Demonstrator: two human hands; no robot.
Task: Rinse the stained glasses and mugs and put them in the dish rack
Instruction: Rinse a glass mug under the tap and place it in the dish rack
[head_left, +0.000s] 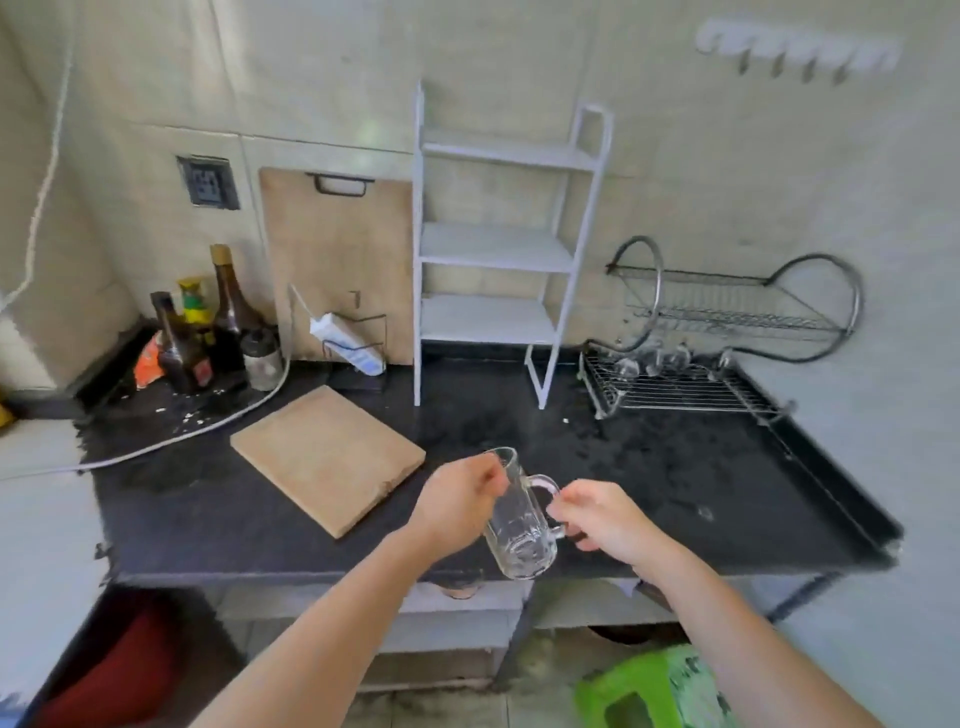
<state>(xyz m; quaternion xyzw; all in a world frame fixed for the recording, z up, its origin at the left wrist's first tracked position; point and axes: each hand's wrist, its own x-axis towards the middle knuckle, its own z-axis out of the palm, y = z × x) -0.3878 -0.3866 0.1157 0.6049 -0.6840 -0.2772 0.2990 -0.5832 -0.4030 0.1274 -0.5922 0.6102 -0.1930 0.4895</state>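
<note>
A clear glass mug (519, 525) with a handle hangs tilted over the front edge of the black counter (649, 467). My left hand (457, 499) grips its rim and body from the left. My right hand (602, 519) pinches the handle from the right. The metal dish rack (691, 389) stands at the back right of the counter. Several clear glasses (654, 358) lie on its lower tier, and its upper tier is bare.
A wooden cutting board (327, 457) lies left of my hands. A white shelf unit (498, 249) stands at the back, with bottles (208, 332) and a white cable (171, 441) to the left. A green stool (654, 691) sits on the floor below right.
</note>
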